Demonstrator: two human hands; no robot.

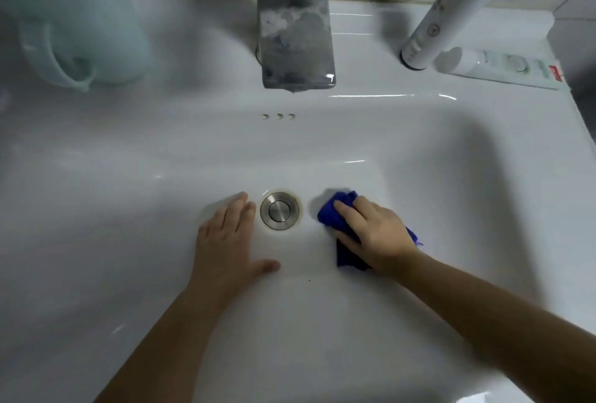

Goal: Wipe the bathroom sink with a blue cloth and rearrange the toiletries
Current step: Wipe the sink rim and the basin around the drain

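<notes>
The white sink (129, 202) fills the view, with a round metal drain plug (279, 210) at its bottom. My right hand (374, 235) presses a bunched blue cloth (332, 212) onto the basin floor just right of the drain, fingers lying over the cloth. My left hand (230, 241) lies flat on the basin floor just left of the drain, fingers straight, holding nothing. On the rim at the back right stand a tall white bottle (442, 15) with a dark collar and a white tube (496, 67) lying on its side.
A stained metal faucet (295, 31) juts out over the basin at the back centre. A pale green mug (71, 25) holding a green item sits on the back left rim. Three small overflow holes (279, 116) mark the rear basin wall.
</notes>
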